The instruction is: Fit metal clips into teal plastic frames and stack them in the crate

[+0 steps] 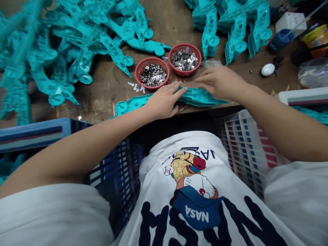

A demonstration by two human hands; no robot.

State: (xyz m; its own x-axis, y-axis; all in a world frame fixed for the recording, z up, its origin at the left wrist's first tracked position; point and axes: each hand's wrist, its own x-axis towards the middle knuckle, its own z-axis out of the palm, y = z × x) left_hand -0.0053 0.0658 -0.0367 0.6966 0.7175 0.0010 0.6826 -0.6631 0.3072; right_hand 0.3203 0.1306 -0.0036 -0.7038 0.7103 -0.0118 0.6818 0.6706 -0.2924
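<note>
A long teal plastic part [200,96] lies along the near edge of the wooden table. Across its middle is my left hand [164,100], with the fingers on the far side and the thumb on the near side, gripping it. My right hand [220,82] is over the part's right half, its fingers bent together and pointing left; whatever is between the fingertips is too small to make out. Just beyond the hands stand two red baskets: the left basket [138,77] holds small shiny metal pieces, and the right basket [174,65] holds metal clips.
Many teal parts [84,37] are heaped at the left, with more teal parts [234,34] at the back right. A blue cup [280,41], a white box [290,22] and a white oval object [268,69] stand right. Plastic crates [246,140] flank my lap below the table edge.
</note>
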